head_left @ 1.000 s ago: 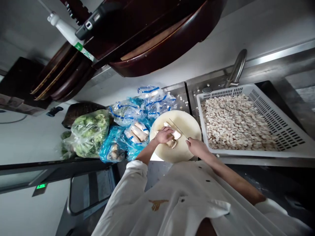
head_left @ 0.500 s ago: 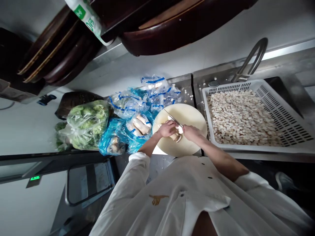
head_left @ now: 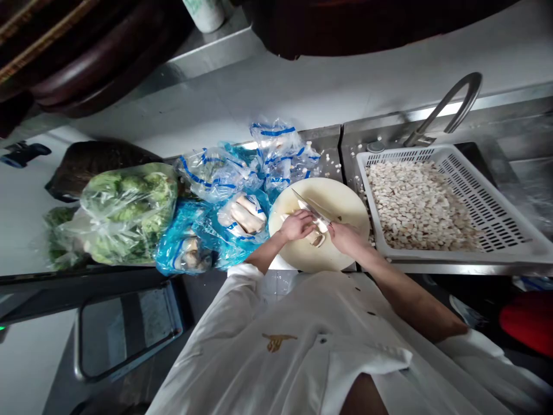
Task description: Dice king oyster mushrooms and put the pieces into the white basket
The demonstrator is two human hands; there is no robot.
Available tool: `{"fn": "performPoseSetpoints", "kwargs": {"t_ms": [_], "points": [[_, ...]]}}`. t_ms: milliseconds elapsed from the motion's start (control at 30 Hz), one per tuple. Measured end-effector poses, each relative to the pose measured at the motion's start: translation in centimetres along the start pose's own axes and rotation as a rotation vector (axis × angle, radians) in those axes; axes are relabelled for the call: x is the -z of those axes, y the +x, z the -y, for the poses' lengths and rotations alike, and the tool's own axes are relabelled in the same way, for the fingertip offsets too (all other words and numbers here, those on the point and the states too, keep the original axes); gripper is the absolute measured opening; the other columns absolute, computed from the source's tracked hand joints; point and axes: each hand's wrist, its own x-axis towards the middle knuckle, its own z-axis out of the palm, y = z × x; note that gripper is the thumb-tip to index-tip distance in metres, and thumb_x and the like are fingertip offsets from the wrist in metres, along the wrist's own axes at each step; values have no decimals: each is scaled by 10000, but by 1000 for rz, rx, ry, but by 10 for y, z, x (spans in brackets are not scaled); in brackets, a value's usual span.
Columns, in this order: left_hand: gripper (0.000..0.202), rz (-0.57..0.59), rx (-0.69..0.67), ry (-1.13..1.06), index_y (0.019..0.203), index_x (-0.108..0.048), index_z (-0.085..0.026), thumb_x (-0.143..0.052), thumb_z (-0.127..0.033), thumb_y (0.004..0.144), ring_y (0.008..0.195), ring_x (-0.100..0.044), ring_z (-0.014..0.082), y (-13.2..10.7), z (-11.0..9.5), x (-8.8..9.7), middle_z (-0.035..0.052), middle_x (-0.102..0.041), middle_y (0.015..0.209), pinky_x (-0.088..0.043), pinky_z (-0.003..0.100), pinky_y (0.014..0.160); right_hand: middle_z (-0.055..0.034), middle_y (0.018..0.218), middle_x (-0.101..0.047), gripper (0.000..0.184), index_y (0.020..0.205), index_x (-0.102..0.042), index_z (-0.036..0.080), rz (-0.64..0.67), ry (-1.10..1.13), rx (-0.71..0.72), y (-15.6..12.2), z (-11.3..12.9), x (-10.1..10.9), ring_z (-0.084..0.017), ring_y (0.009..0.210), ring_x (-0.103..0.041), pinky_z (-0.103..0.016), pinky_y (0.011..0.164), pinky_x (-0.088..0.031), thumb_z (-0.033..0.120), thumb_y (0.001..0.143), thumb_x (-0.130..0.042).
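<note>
A round pale cutting board (head_left: 337, 199) lies on the steel counter in front of me. My left hand (head_left: 297, 225) is curled over pale mushroom pieces (head_left: 318, 237) on the board, holding them down. My right hand (head_left: 344, 237) grips the handle of a knife (head_left: 311, 210), whose blade slants up and to the left across the pieces. Both hands are close together at the board's near side.
A white slotted basket (head_left: 496, 213) full of diced mushroom sits over the sink at right, below a curved tap (head_left: 449, 109). Blue-printed plastic bags (head_left: 233, 196) with mushrooms and a bag of greens (head_left: 125, 210) crowd the left. Dark wooden boards hang overhead. A red object (head_left: 527, 320) shows low right.
My right hand drew in toward the left hand, bringing the knife over the mushroom pieces. The view tilted down and closer, and a red object has come into sight at lower right.
</note>
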Motion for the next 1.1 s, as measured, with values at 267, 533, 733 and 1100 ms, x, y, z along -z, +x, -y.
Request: {"fn": "performPoseSetpoints", "kwargs": {"t_ms": [267, 533, 733, 1100], "points": [[359, -38, -12, -18, 1231, -754, -201, -528, -425, 1063, 1287, -610, 285, -2, 3, -6, 135, -694, 1276, -525, 476, 1127, -186, 1185, -781, 485, 1208, -742, 175, -7, -31, -41, 1, 5, -3, -283, 1095, -733, -330, 920, -484, 428, 1126, -336], [343, -46, -10, -10, 1209, -759, -203, -529, -403, 1050, 1269, -633, 281, -3, 2, -7, 121, -700, 1279, -536, 466, 1119, -187, 1182, -778, 467, 1243, -715, 176, 47, -1, -62, 4, 5, -7, -282, 1091, -738, -334, 917, -484, 416, 1135, -330], [356, -62, 48, 16, 1188, -757, -199, -486, -403, 1080, 1236, -655, 262, -6, 1, -13, 119, -722, 1224, -549, 454, 1097, -190, 1197, -776, 459, 1242, -721, 168, 34, 11, -15, 3, -7, -12, -294, 1114, -735, -338, 948, -480, 419, 1129, -353], [334, -165, 116, 105, 1325, -690, -240, -558, -383, 1054, 1355, -582, 284, -36, -25, 4, 107, -675, 1365, -461, 527, 1177, -161, 1131, -793, 472, 1217, -715, 174, -26, -7, 85, -13, -31, 3, -270, 1042, -748, -320, 901, -481, 420, 1138, -320]]}}
